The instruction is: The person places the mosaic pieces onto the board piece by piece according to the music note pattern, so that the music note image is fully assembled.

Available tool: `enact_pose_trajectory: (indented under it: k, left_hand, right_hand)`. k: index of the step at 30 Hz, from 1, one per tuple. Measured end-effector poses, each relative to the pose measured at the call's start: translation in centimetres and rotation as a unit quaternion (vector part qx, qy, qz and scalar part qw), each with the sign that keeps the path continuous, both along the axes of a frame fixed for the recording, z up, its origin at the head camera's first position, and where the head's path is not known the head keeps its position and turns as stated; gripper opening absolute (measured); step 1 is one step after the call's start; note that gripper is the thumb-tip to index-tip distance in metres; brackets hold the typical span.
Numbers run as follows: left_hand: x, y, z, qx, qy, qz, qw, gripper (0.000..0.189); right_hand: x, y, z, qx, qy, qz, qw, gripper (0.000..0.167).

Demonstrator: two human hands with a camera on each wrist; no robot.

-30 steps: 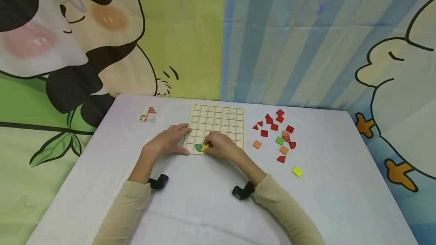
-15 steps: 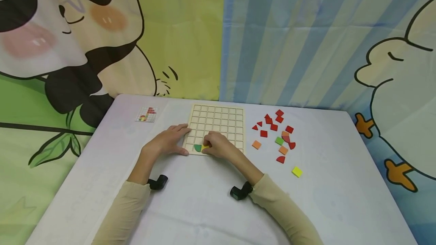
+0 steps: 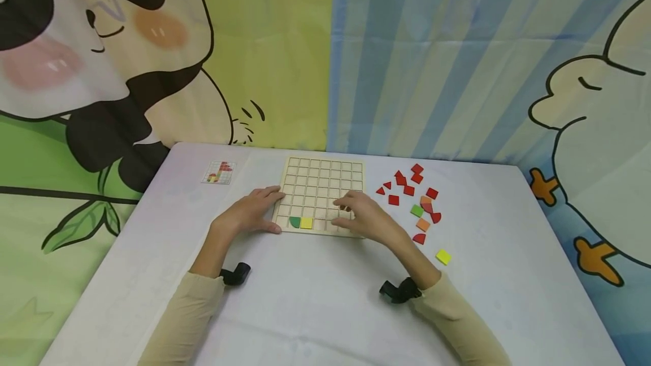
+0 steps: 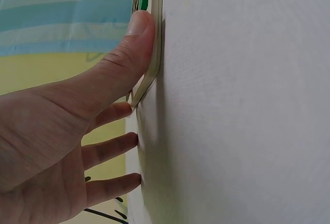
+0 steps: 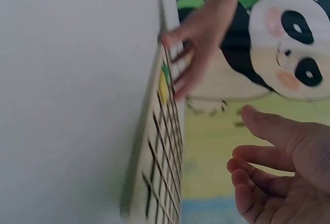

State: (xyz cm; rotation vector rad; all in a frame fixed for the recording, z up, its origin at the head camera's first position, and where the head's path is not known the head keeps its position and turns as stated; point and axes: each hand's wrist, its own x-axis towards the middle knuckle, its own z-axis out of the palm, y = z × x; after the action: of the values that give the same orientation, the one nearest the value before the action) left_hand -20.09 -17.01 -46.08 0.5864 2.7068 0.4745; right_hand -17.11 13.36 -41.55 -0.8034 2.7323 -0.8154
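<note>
My left hand (image 3: 250,210) spread at the board (image 3: 322,177)'s left edge, my right hand (image 3: 367,217) above its right side, thumb and fingers apart, yellow square (image 3: 306,223) and green piece (image 3: 295,222) between both hands

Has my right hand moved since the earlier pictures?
Yes. In the head view, your right hand has moved right across the grid board, away from the yellow square and toward the board's right edge.
</note>
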Motion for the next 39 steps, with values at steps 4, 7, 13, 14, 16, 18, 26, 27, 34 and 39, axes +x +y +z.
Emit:
enact_pose_trajectory:
  k: [4, 7, 13, 14, 16, 18, 26, 27, 34, 39]
  left_hand:
    - [0.0, 0.0, 0.2, 0.003, 0.001, -0.003, 1.0000, 0.095]
    - [0.0, 0.1, 0.3, 0.005, 0.000, -0.003, 1.0000, 0.094]
    - [0.1, 0.0, 0.2, 0.009, -0.005, -0.004, 0.9999, 0.094]
    - [0.1, 0.0, 0.2, 0.008, -0.004, -0.004, 1.0000, 0.094]
    - [0.1, 0.1, 0.2, 0.006, -0.001, -0.004, 1.0000, 0.094]
    - [0.1, 0.0, 0.2, 0.006, 0.000, -0.002, 1.0000, 0.093]
    - [0.1, 0.0, 0.2, 0.001, 0.003, -0.003, 1.0000, 0.094]
    - [0.1, 0.0, 0.2, 0.001, 0.003, -0.002, 1.0000, 0.094]
    - [0.1, -0.1, 0.1, 0.006, 0.009, -0.011, 0.9999, 0.094]
    - [0.1, -0.1, 0.2, 0.003, 0.012, -0.012, 0.9999, 0.093]
  right_hand:
    - [0.0, 5.2, 0.7, -0.003, -0.001, -0.051, 0.9987, 0.045]
    - [-0.6, 9.1, 1.0, 0.007, -0.004, -0.094, 0.9955, 0.043]
    - [-1.9, 16.2, 1.9, 0.038, -0.017, -0.157, 0.9868, 0.040]
    - [-2.0, 17.1, 2.0, 0.045, -0.024, -0.162, 0.9855, 0.040]
    - [-2.2, 18.7, 2.1, 0.061, -0.039, -0.171, 0.9827, 0.040]
    - [-2.2, 19.8, 2.0, 0.077, -0.054, -0.180, 0.9791, 0.039]
    - [-2.7, 21.6, 0.4, 0.102, -0.105, -0.181, 0.9724, 0.037]
    - [-2.9, 21.5, 0.0, 0.105, -0.116, -0.171, 0.9728, 0.036]
    - [-3.9, 21.1, -2.3, 0.106, -0.153, -0.124, 0.9747, 0.025]
    - [-3.9, 20.8, -2.6, 0.110, -0.152, -0.136, 0.9729, 0.019]
